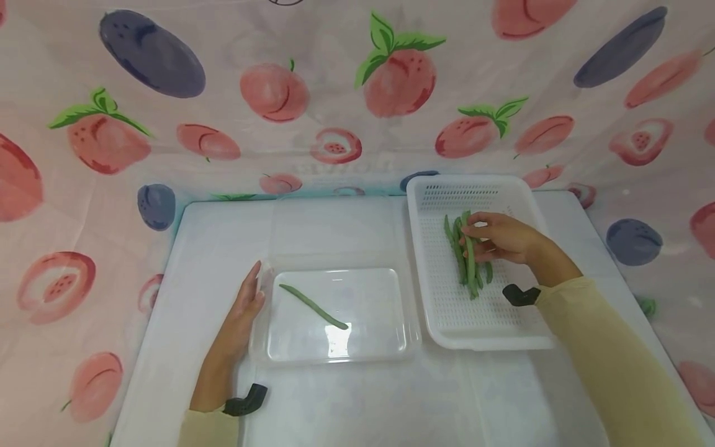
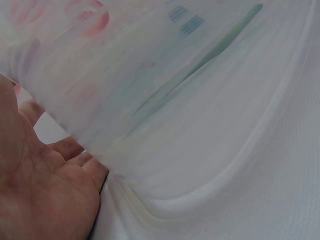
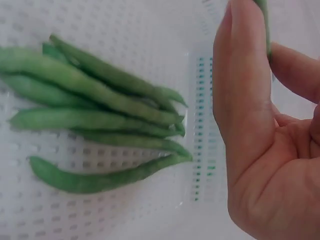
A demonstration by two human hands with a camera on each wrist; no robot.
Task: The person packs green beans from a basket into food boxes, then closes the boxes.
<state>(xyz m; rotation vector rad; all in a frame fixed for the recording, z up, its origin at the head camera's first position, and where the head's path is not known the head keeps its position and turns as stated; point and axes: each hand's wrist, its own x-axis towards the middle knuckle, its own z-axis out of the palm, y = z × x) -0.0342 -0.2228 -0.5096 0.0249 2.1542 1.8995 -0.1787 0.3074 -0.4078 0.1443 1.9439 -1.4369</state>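
My left hand lies flat, fingers straight, against the left wall of a clear plastic container. One long green bean lies slantwise inside it. In the left wrist view my palm touches the container wall, and the bean shows blurred through it. My right hand is over a white perforated basket that holds a pile of several green beans. The right wrist view shows the pile beside my hand, whose thumb and finger pinch one bean at its end.
Both containers stand on a white table, the basket to the right of the clear one. A cloth printed with fruit hangs behind and at both sides. A small green object lies off the table's right edge.
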